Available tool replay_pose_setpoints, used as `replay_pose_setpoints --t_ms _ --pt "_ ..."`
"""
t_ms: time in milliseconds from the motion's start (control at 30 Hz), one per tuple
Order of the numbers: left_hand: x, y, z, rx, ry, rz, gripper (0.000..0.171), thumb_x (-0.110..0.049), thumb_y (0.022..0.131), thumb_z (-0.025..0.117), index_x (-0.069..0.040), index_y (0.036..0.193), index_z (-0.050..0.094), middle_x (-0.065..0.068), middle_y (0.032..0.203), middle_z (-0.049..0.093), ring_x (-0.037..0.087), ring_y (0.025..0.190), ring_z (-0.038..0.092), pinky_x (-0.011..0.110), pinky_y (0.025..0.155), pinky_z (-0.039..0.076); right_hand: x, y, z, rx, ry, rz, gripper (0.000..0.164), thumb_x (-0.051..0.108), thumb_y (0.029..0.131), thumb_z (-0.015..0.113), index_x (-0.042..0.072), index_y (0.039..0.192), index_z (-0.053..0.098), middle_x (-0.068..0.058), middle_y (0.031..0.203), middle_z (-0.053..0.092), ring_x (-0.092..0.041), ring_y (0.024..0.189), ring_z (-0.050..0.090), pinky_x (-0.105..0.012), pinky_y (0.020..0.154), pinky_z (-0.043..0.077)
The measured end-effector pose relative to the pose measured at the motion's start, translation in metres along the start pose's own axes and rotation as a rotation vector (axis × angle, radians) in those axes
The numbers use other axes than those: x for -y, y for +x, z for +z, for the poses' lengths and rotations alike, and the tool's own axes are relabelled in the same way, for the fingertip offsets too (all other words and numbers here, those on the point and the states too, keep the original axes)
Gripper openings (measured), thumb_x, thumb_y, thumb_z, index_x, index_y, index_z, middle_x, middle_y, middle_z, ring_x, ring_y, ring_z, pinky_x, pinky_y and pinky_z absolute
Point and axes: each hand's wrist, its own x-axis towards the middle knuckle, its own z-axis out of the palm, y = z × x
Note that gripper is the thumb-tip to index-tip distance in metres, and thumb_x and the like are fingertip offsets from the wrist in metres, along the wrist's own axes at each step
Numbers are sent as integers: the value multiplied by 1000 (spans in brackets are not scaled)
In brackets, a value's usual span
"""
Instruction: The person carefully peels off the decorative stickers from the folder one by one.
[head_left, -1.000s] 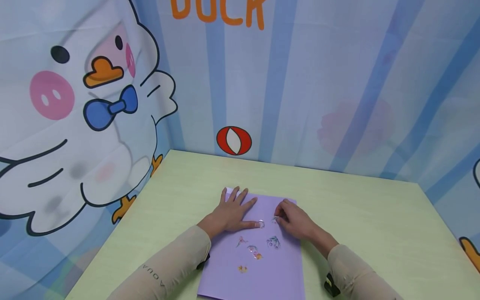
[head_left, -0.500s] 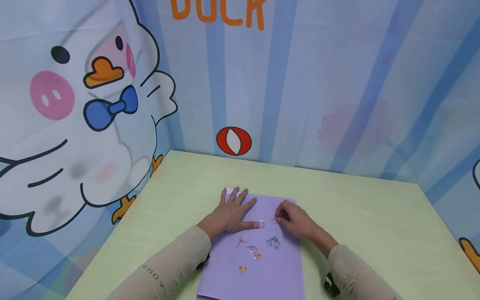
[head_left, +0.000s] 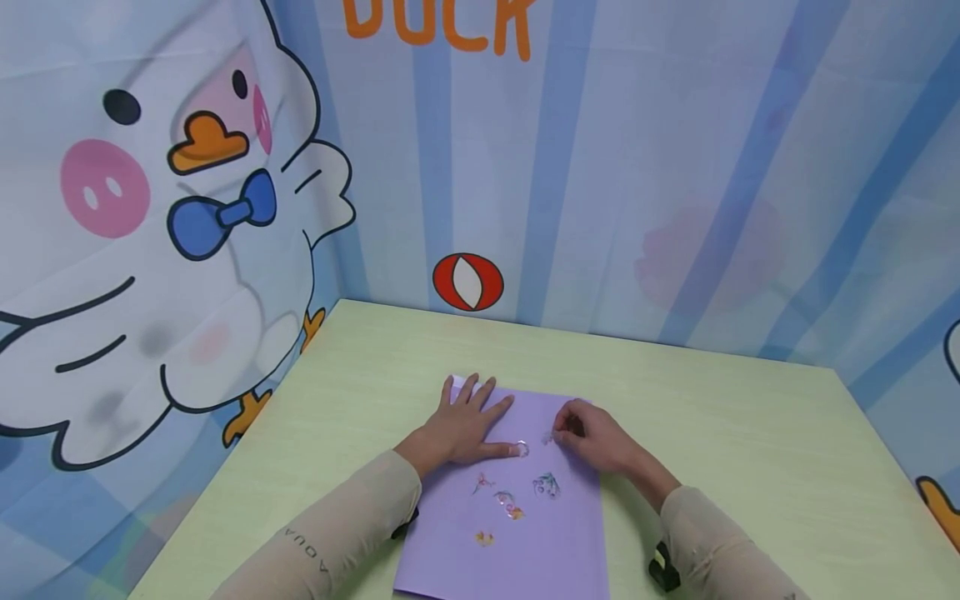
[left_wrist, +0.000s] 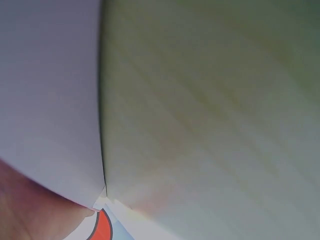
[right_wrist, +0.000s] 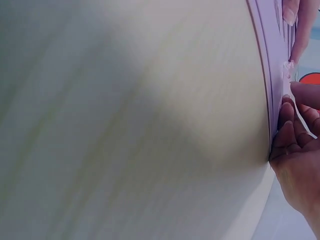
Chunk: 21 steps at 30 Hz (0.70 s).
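A purple booklet (head_left: 502, 558) lies flat on the table, with several small, shiny, picture-like stickers on its cover. My left hand (head_left: 461, 429) rests on its upper left part, fingers spread and straight. The left thumb touches a small round clear sticker (head_left: 523, 448). At the upper right, my right hand (head_left: 596, 436) has curled fingers, and the thumb and index finger pinch the edge of another small clear sticker (head_left: 547, 437). Below the hands are a purple-green sticker (head_left: 547, 485), a pink flower sticker (head_left: 483, 482) and a yellow sticker (head_left: 485, 538). The right wrist view shows the right hand (right_wrist: 300, 135) at the booklet's edge.
The pale green table (head_left: 720, 433) extends around the booklet on both sides and behind it. A cloth backdrop (head_left: 495, 167) with blue stripes and a duck picture stands upright along the table's back and sides.
My right hand has shifted slightly right, away from the left thumb, its fingertips still by the same sticker. The left hand and the booklet have stayed put.
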Motion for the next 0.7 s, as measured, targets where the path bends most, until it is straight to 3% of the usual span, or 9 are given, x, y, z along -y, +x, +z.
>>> replay_pose_setpoints --t_ms 700 --pt "0 1 1 12 -7 -6 97 -88 93 41 -29 170 29 13 177 18 42 162 10 70 125 4 5 2 -4 -31 68 128 8 4 101 69 10 103 74 -1 96 69 -19 87 60 -35 81 50"
